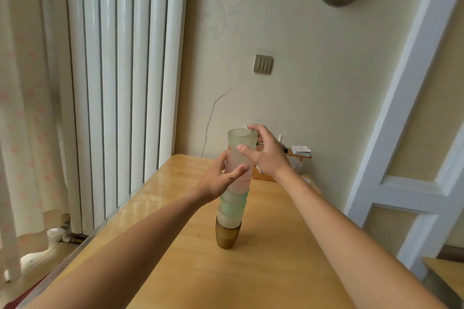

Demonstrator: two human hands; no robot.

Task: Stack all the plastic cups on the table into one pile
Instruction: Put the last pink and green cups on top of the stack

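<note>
A tall pile of plastic cups (232, 204) stands upright on the wooden table (263, 258). Its bottom cup (227, 236) is amber, above it come pale, green and pink cups, and a frosted pale-green cup (241, 142) sits on top. My left hand (221, 178) wraps around the pink part of the pile from the left. My right hand (263, 152) holds the top cup, thumb on its front and fingers at the rim behind.
A wooden box with cards and small items (298, 153) sits at the table's far end against the wall. A white radiator (120, 83) and curtain (27, 108) line the left side. A white door frame (411, 108) stands on the right.
</note>
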